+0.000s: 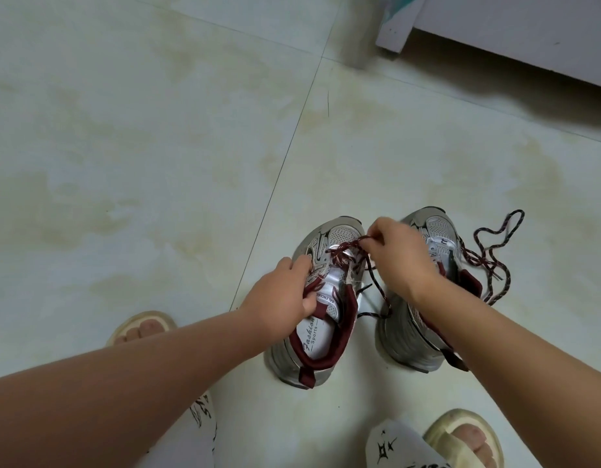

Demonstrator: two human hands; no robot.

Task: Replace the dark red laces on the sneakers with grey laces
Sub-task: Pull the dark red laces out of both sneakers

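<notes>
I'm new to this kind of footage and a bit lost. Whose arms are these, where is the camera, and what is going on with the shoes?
There is no machine here. A person wears one camera on the head, looking down, so the two arms are their own. They seem to crouch on a tiled floor, with sandalled feet at the bottom edge. Two grey sneakers with dark red trim stand before them. The left hand holds the tongue and collar of the left sneaker. The right hand pinches the dark red lace near the toe end, apparently pulling it out of the eyelets. The right sneaker has its lace loose, trailing on the floor. No grey laces are in view.
</notes>
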